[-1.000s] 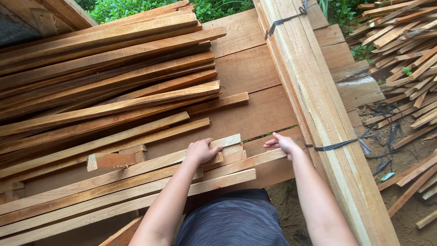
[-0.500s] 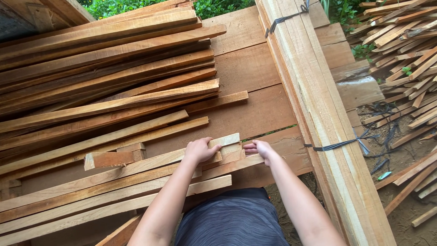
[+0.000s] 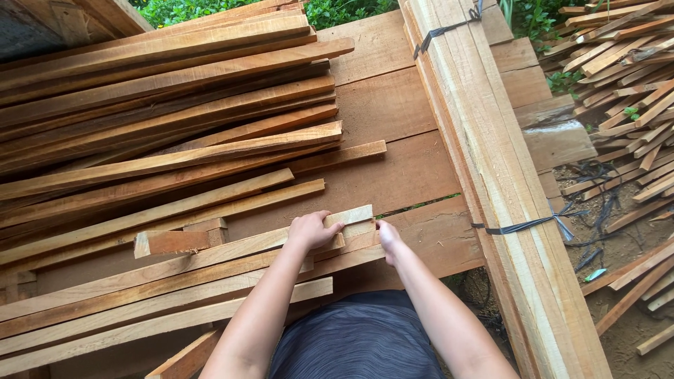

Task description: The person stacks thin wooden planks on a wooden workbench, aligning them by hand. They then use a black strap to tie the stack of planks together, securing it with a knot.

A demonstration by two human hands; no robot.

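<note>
Plank bench (image 3: 393,119), hands squaring crosswise slats (image 3: 210,260)

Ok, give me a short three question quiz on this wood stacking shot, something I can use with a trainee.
1. True or false: both hands rest on the ends of the wooden slats nearest the person.
2. What binds the tall bundle of planks on the right: A) a dark strap, B) nails, C) a metal chain?
3. Which hand lies on top of the slat ends, and which presses against their end faces?

Key
1. True.
2. A. Dark straps wrap it at two places.
3. The left hand lies on top; the right hand presses against the end faces.
</note>
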